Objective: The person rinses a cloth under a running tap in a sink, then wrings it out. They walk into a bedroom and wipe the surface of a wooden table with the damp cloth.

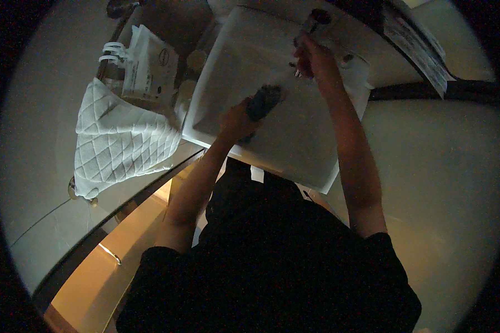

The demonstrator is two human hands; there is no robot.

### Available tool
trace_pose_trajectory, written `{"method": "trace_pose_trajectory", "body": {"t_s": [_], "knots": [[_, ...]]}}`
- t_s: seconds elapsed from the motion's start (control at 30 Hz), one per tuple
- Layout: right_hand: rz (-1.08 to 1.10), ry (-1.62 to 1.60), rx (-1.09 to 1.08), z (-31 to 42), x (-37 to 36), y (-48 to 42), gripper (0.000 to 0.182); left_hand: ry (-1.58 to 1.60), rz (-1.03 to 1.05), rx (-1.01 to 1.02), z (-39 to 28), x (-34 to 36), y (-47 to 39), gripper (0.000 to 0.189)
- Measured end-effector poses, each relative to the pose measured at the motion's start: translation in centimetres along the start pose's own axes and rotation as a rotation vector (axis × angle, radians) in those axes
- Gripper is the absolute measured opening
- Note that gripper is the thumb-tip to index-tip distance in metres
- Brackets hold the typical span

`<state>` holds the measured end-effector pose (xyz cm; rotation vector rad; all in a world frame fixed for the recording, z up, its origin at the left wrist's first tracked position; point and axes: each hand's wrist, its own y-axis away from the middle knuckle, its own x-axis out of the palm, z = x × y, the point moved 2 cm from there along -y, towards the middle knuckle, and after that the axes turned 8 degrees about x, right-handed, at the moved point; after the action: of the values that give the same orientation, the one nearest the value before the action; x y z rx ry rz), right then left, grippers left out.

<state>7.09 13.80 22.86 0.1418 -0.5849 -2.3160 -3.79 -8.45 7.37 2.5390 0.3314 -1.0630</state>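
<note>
In dim light, a white washbasin lies in front of me, slightly turned. My left hand is over its near half, gripping a dark item; motion blur hides whether this is a cloth or a brush. At the far right of the basin, my right hand has its fingers curled round the faucet. Small shiny metal parts show just below those fingers. The shadow makes details of both grips hard to read.
Left of the basin, a white quilted cloth hangs on a rail, near white rings and a printed white packet. A lit cabinet front with a metal handle is below the counter edge. Printed sheets stand at upper right.
</note>
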Motion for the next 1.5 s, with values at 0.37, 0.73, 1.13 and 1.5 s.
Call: {"method": "trace_pose_trajectory", "body": {"t_s": [0.37, 0.73, 1.13, 1.5], "knots": [[0.300, -0.524, 0.349, -23.4, -3.9, 1.2, 0.073, 1.480, 0.601, -0.182, -2.0, 6.5, 2.1, 0.069], [0.554, -0.809, 0.232, -21.8, -5.0, 0.5, 0.059, 2.711, 0.976, 0.209, -7.4, 12.5, 1.0, 0.064], [0.316, 0.393, 0.085, -18.9, -9.3, -1.7, 0.019, 2.092, 1.025, 0.151, -8.5, 11.8, 0.0, 0.060], [-0.132, -0.495, 0.463, -21.1, -7.9, -2.9, 0.021, 0.827, 0.527, 0.015, -7.6, 14.7, -6.4, 0.038]]}}
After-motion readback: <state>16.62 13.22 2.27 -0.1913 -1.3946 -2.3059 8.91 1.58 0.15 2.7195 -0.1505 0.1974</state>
